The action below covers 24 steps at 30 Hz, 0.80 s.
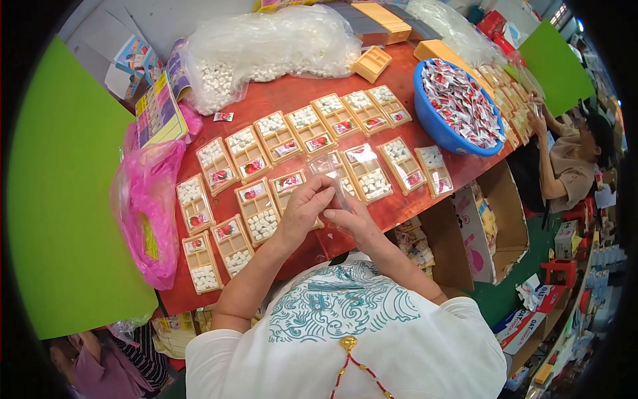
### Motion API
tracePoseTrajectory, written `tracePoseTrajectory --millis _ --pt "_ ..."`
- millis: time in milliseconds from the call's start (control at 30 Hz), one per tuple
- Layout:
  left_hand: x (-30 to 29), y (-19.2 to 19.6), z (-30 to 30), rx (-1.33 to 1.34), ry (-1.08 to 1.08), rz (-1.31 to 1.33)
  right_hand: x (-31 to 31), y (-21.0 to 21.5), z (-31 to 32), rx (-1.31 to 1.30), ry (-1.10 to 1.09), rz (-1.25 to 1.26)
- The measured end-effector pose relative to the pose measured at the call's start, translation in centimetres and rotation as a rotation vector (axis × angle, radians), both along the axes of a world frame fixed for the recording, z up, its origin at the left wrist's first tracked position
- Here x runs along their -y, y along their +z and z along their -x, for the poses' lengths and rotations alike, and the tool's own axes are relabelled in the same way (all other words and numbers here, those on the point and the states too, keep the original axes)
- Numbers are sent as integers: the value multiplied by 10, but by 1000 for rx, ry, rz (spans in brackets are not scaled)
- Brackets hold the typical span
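Observation:
My left hand [308,207] and my right hand [357,221] meet over the near row of trays. Both are closed on a clear plastic cover [328,169], see-through and hard to outline, which stands up from my fingers. Beneath and around them lie beige compartment trays [282,141] in two rows, filled with small white pieces [263,223] and a red-and-white sachet [252,166] each. My hands partly hide the trays in the middle of the near row. A tray to the right [369,174] has a shiny clear covering over it.
A blue basin [425,100] heaped with sachets stands right of the trays. Big clear bags [279,40] of white pieces lie behind, beside stacked empty trays [372,64]. A pink plastic bag [143,199] hangs at the left. Open cartons [508,226] stand below the red table; another person [565,159] works at right.

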<state>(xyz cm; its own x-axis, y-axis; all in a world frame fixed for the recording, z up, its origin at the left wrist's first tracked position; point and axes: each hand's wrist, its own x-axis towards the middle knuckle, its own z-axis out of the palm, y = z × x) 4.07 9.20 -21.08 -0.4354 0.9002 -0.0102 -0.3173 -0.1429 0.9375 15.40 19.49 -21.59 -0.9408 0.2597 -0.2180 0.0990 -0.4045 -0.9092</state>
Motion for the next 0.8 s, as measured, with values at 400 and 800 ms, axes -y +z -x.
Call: tracePoseTrajectory --millis 400,800 --pt "13 3 19 -62 170 141 9 -4 31 -71 79 -77" --pt "44 -1 28 65 178 31 13 -21 46 -124 245 49"
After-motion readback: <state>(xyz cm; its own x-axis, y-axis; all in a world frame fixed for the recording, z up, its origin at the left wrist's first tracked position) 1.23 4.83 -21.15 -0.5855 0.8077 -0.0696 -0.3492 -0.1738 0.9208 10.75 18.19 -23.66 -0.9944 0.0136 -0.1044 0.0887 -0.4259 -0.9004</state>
